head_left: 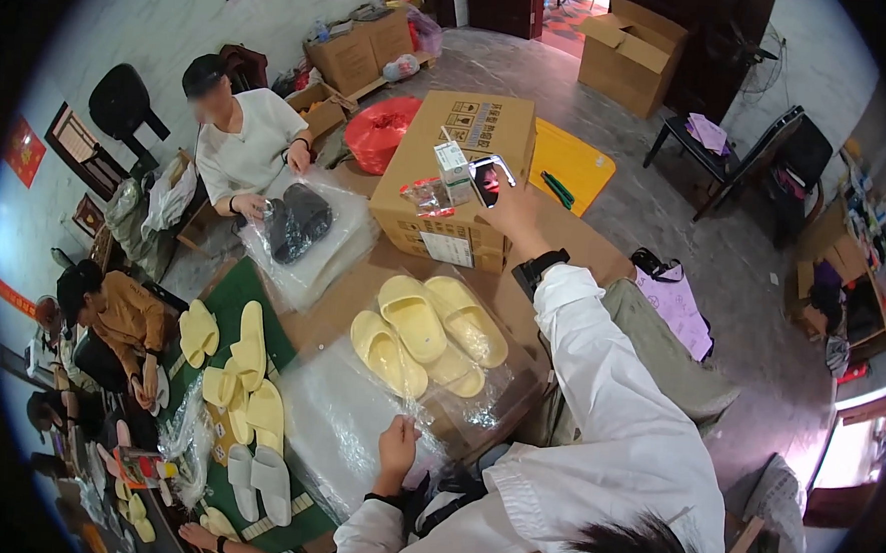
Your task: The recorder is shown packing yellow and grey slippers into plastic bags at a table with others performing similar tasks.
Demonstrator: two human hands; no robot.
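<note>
My left hand (397, 446) is closed in a pinch on the near edge of a clear plastic bag (475, 423). Pale yellow slippers (413, 317) lie in and on this bag, in front of me. My right arm reaches far forward, and my right hand (511, 212) is closed around a small phone-like device (489, 182) with a lit screen and a pale frame. It is held at the top of a large brown carton (466, 128). Beside it on the carton are a small white-and-green box (453, 170) and a crumpled red-and-clear packet (429, 196).
Across the table a person in white handles dark slippers (301, 221) in clear bags. Yellow slippers (249, 346) and grey slippers (260, 482) lie on a green mat (315, 525) at left. A red tub (378, 135) stands behind the carton. Several co-workers sit at left.
</note>
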